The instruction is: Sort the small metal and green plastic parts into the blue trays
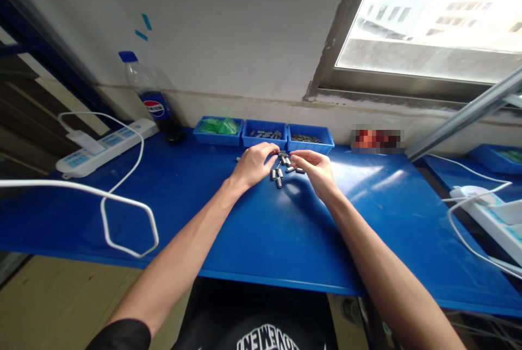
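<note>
My left hand (256,165) is over the middle of the blue table, fingers curled and thumb tip drawn close to them. A small dark block (282,154) shows right at its fingertips; whether they grip it or something else is too small to tell. Facing it, my right hand (317,169) has thumb and fingertips pinched together, and what lies in the pinch cannot be made out. Between and below the hands, several small black-and-silver blocks (279,182) lie scattered on the table. One more small piece (238,159) is just left of my left hand.
Against the wall stand three blue bins: one with green bags (219,140), one with grey pieces (264,142), one with thin dark pins (310,148). A cola bottle (157,105), white power strip (110,146) and looping white cable (104,214) are at left. A metal bar (465,113) slants at right.
</note>
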The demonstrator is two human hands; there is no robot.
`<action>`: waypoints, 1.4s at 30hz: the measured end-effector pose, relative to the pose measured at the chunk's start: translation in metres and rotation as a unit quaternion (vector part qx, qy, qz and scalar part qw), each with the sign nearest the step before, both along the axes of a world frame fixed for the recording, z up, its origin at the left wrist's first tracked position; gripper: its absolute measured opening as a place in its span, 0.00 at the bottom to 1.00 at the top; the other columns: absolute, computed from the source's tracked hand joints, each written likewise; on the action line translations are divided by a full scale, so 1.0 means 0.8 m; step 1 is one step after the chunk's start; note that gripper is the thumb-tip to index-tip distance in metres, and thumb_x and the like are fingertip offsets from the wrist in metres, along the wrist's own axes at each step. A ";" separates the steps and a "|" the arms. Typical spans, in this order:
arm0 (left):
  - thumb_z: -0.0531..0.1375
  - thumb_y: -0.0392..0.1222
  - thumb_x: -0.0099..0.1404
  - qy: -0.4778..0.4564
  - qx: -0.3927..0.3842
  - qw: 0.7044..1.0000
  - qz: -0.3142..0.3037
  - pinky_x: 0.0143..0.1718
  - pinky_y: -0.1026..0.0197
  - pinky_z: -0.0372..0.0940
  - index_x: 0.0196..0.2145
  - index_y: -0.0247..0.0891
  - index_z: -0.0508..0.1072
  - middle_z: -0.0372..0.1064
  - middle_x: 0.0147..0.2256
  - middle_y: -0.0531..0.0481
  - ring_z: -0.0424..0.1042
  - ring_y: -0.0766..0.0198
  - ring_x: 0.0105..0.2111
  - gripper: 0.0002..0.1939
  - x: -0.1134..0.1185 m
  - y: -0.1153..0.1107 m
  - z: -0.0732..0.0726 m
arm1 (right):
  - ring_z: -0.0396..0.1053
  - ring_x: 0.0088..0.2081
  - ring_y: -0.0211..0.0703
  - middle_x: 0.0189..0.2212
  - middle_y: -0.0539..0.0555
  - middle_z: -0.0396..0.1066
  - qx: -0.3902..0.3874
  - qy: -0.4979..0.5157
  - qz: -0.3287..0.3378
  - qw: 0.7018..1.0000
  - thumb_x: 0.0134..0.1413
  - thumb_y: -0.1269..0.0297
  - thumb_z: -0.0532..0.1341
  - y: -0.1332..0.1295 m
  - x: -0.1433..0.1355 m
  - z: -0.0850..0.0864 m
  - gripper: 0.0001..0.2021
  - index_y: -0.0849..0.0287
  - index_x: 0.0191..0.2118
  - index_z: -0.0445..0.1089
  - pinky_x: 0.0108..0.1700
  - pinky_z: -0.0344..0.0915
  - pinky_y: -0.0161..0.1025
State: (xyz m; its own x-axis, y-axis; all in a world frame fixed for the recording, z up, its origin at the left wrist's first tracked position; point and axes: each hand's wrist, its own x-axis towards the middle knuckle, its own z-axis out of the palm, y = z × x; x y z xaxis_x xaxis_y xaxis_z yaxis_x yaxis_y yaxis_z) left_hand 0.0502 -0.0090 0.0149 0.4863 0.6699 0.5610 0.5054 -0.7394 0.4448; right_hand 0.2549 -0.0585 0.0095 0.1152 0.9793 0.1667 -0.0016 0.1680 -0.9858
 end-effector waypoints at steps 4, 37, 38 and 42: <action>0.62 0.32 0.65 0.107 -0.023 0.993 0.038 0.54 0.50 0.73 0.44 0.38 0.81 0.80 0.46 0.42 0.79 0.52 0.47 0.11 -0.014 0.010 -0.009 | 0.76 0.54 0.53 0.56 0.57 0.77 0.049 0.025 -0.018 0.998 0.50 0.55 0.74 0.004 0.007 -0.002 0.25 0.51 0.55 0.77 0.59 0.71 0.52; 0.60 0.27 0.63 -0.045 -0.110 0.991 -0.062 0.44 0.62 0.72 0.50 0.36 0.78 0.79 0.40 0.47 0.79 0.62 0.39 0.18 -0.005 0.007 -0.005 | 0.77 0.37 0.45 0.47 0.57 0.80 0.015 0.001 -0.023 1.000 0.53 0.54 0.69 0.004 0.009 -0.003 0.17 0.55 0.47 0.79 0.40 0.72 0.42; 0.61 0.28 0.63 -0.067 -0.109 0.990 -0.065 0.43 0.62 0.72 0.51 0.37 0.77 0.79 0.40 0.48 0.79 0.62 0.38 0.19 -0.003 0.006 -0.002 | 0.77 0.37 0.45 0.45 0.57 0.81 0.012 -0.004 -0.021 1.000 0.54 0.54 0.69 0.003 0.009 -0.002 0.17 0.55 0.47 0.79 0.39 0.72 0.42; 0.64 0.29 0.62 -0.112 -0.104 0.984 -0.088 0.41 0.64 0.73 0.52 0.38 0.73 0.76 0.40 0.50 0.77 0.65 0.36 0.21 -0.002 0.001 0.006 | 0.75 0.33 0.43 0.35 0.54 0.81 -0.004 -0.027 0.005 1.000 0.53 0.53 0.71 0.000 0.004 0.003 0.18 0.55 0.48 0.79 0.38 0.71 0.41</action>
